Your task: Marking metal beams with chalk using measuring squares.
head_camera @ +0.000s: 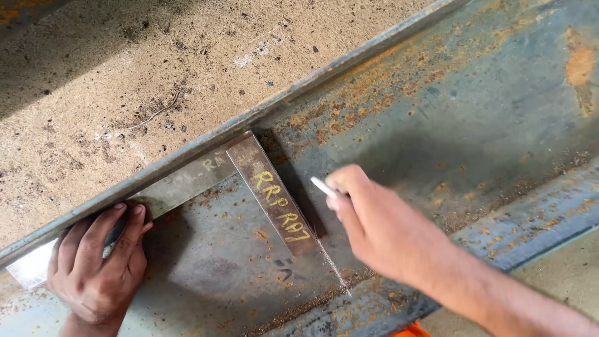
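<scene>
Steel square (249,181) lies on a rusty steel beam (474,106), stock along its far edge. Left hand (97,265) presses the stock flat; right hand (374,224) pinches white chalk (323,186) beside the blade.

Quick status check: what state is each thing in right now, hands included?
Left hand: pressed flat on the square's long arm.
Right hand: pinching a white marking stick.
Steel square: lying flat against the beam's raised edge.
Steel beam: rusty, white line drawn beside the square.
</scene>
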